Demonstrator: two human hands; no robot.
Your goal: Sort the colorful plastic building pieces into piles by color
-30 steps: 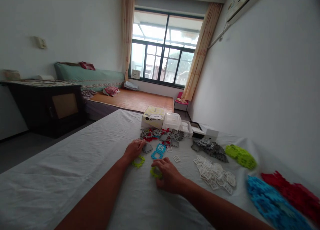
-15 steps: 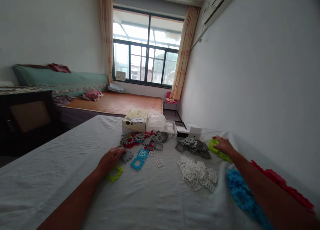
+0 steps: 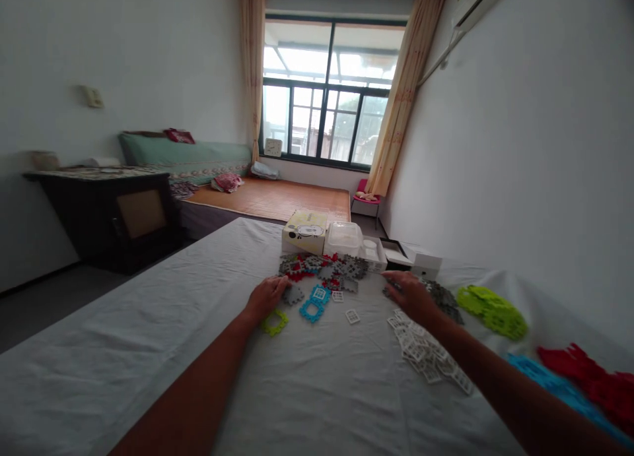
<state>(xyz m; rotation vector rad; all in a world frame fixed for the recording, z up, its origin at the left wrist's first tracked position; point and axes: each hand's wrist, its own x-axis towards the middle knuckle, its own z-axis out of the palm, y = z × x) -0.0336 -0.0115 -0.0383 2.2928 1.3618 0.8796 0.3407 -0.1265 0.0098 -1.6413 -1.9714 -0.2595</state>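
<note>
My left hand (image 3: 270, 297) rests at the left of the mixed pile, its fingers bent and pressed together beside a grey toothed building tile (image 3: 294, 296). Whether it pinches anything is hidden. Close below it lies a lime-green toothed frame (image 3: 275, 323). Two joined blue frames (image 3: 313, 311) are to its right, one with a white window piece (image 3: 320, 293) on it. My right hand (image 3: 410, 292) hovers by the grey tile pile (image 3: 443, 297), fingers reaching left and apart, with nothing visible in them. Grey and red tiles (image 3: 341, 268) are heaped between the hands.
White window pieces (image 3: 421, 350) form a heap under my right forearm. Lime-green (image 3: 490, 311), blue (image 3: 555, 383) and red tiles (image 3: 589, 377) lie at the right. A yellow box (image 3: 304, 231), clear plastic tub (image 3: 344, 238) and small white box (image 3: 426, 263) stand along the back.
My right hand has left the lime-green pile and moved left over the grey tiles. My left hand keeps its place by the grey tile. The view has turned left.
</note>
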